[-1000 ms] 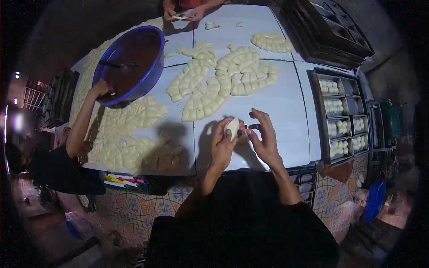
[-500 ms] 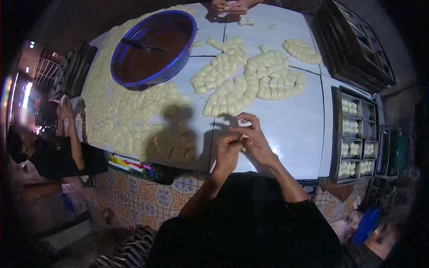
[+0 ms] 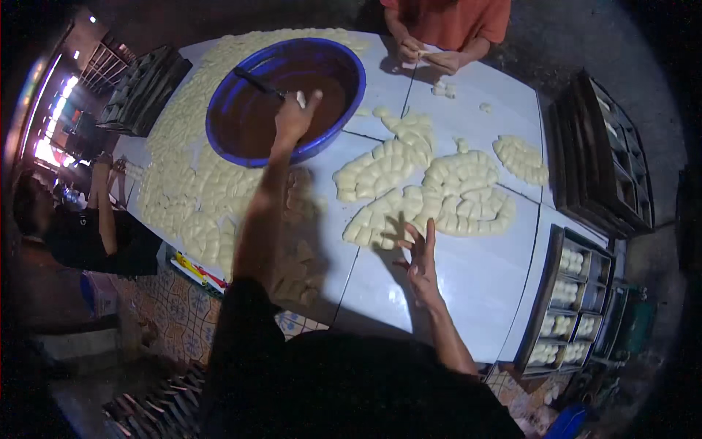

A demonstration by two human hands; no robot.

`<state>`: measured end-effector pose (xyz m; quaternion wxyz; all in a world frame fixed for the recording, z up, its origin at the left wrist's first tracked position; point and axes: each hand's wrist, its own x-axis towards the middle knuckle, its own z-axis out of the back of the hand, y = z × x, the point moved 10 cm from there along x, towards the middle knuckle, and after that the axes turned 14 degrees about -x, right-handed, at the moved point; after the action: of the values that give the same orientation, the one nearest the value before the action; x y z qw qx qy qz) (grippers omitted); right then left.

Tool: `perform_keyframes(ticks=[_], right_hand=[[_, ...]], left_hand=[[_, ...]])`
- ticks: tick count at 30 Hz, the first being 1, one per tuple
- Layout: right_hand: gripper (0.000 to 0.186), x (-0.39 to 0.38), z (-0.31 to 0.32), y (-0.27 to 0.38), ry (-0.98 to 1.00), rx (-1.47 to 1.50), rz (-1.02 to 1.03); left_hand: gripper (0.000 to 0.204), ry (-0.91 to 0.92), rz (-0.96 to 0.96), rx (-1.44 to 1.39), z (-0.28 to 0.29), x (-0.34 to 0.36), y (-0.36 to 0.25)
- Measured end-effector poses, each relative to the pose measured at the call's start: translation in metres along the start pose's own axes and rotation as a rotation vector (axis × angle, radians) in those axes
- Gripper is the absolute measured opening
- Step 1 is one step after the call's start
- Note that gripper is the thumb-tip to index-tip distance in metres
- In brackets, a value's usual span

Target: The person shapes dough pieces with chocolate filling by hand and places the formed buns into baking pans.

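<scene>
My left hand [image 3: 294, 121] is stretched over the large blue basin [image 3: 219, 150], which holds a brown filling or paste [image 3: 252, 128]. Between its thumb and fingers shows a small whitish piece [image 3: 300, 99] that looks like dough. A dark-handled spatula or knife [image 3: 256, 81] lies in the basin, its end close to my fingers; whether they touch is unclear. Over the white tabletop my right hand [image 3: 420, 267] is open, fingers spread, with nothing in it. Just beyond it lie curved rows of pale dough pieces [image 3: 384, 216], pressed side by side.
More dough pieces [image 3: 197, 183] cover the table's left side. Compartment trays with dough balls [image 3: 563, 293] stand at the right edge, with stacked dark trays [image 3: 607, 154] farther back. Across the table a co-worker's hands [image 3: 431, 57] handle something pale; another person [image 3: 102, 227] works at left.
My hands have parted: the left has reached forward and left over the basin, while the right has opened above the tabletop. The view has shifted, showing more of the far co-worker.
</scene>
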<state>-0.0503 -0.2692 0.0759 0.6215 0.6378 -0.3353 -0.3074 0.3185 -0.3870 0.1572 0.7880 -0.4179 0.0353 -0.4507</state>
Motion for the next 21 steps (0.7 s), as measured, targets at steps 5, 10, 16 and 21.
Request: perform_keyframes(ticks=[5,10,16,21], right_hand=[[0.1,0.004,0.004,-0.021,-0.028,0.074,-0.016],[0.088,0.007,0.02,-0.022,-0.133,0.202,-0.035],[0.054,0.0,-0.01,-0.061,-0.132,0.761,-0.432],[0.026,-0.029,0.025,-0.007,-0.372,-0.17,-0.144]], left_hand=[[0.098,0.531,0.373,-0.141,-0.071,-0.007,0.086],[0.084,0.11,0.096,-0.159,-0.01,-0.06,-0.045],[0.041,0.559,0.866,-1.538,-0.077,-0.268,-0.097],[0.047,0.53,0.549,-1.252,-0.07,-0.316,-0.097]])
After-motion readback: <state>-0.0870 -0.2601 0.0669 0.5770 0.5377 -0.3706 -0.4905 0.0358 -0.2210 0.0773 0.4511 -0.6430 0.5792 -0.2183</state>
